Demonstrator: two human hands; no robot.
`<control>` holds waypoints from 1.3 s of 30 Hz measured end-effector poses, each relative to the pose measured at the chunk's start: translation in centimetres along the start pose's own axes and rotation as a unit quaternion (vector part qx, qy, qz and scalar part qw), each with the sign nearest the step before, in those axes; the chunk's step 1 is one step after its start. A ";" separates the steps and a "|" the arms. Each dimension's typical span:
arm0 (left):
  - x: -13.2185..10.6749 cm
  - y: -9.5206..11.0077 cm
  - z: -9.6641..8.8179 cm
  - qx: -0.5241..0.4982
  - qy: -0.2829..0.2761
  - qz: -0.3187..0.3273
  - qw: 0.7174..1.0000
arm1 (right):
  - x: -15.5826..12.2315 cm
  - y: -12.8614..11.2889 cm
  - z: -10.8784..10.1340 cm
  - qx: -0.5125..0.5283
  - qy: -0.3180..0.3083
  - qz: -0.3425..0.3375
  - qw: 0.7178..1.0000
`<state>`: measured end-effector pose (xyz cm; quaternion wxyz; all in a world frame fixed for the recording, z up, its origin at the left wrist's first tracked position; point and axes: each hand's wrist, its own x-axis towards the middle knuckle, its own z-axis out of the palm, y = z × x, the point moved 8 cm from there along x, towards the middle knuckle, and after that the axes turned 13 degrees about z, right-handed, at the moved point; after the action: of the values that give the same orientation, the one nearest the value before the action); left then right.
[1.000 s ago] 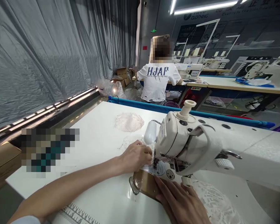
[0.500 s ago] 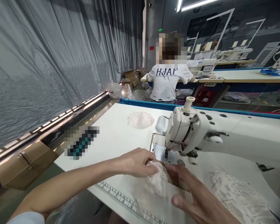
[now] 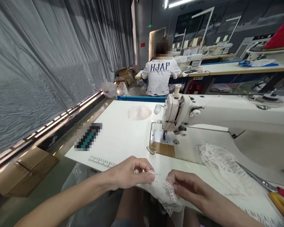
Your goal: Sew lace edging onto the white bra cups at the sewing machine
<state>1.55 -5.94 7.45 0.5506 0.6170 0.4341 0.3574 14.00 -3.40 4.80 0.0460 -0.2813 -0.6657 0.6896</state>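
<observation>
A piece of white lace fabric [image 3: 164, 192] with a scalloped edge is stretched between my two hands, over the front edge of the sewing table [image 3: 118, 126]. My left hand [image 3: 134, 171] pinches its left end between thumb and fingers, where a thin thread end sticks out. On the right side, my right hand [image 3: 186, 186] grips the lace edge between thumb and forefinger. Part of the cloth hangs below the tabletop. Behind my hands stands a white sewing machine [image 3: 175, 113], its needle area apart from the fabric.
More white lace [image 3: 222, 164] lies right of the machine, beside scissors [image 3: 260, 181] with red and yellow handles. A pale lace piece [image 3: 139, 112] rests at the table's back. A cardboard box [image 3: 26, 170] sits on the floor at left. Ahead, a person [image 3: 159, 74] sits at another table.
Both hands have drawn the lace back from the machine toward the table's front edge. My right hand has closed on the lace. The view has shifted right, bringing the scissors into sight.
</observation>
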 end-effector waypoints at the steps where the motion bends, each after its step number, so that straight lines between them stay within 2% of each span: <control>1: -0.8 -0.3 0.4 -0.015 0.001 -0.006 1.000 | -0.3 0.1 0.8 0.001 -0.014 -0.002 1.000; 3: -2.2 -0.8 1.1 -0.042 0.004 -0.024 0.999 | -0.7 0.4 2.2 0.003 -0.028 -0.007 1.000; 6: -3.9 -1.1 1.4 -0.021 0.024 -0.035 0.999 | -1.0 1.2 4.0 0.017 -0.041 -0.006 0.999; 9: -5.1 -1.2 1.2 0.021 0.039 -0.039 0.998 | -1.0 1.9 4.8 0.042 -0.030 -0.005 0.999; 12: -5.9 -1.0 1.1 0.067 0.026 -0.020 0.997 | -1.2 2.3 5.2 0.050 -0.028 0.003 0.998; 16: -5.6 -0.9 2.2 0.115 -0.045 0.004 0.992 | -1.6 2.3 6.0 0.032 -0.066 0.005 0.997; 20: -4.8 -2.1 3.6 0.069 -0.104 -0.047 0.991 | -1.9 2.1 6.4 0.017 -0.087 0.012 0.996; 25: -4.4 -2.7 4.3 0.026 -0.107 -0.058 0.992 | -2.1 1.9 6.3 0.004 -0.068 0.005 0.998; 30: -4.8 -3.1 3.7 0.037 -0.086 -0.068 0.993 | -1.5 2.0 5.9 -0.033 0.005 -0.027 0.999; 33: -4.9 -2.9 3.5 0.041 -0.086 -0.077 0.992 | -1.0 2.0 5.8 -0.029 0.020 -0.025 0.999; 36: -4.6 -2.4 3.6 0.077 -0.108 -0.076 0.988 | -0.7 2.0 5.8 -0.028 0.012 -0.018 0.999; 39: -3.7 -1.5 3.6 0.148 -0.123 -0.036 0.981 | -0.6 2.0 5.6 -0.033 0.017 -0.012 0.999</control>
<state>3.32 -10.70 5.63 0.5147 0.7148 0.4333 0.1908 12.62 -8.91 2.83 0.0565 -0.2862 -0.6909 0.6615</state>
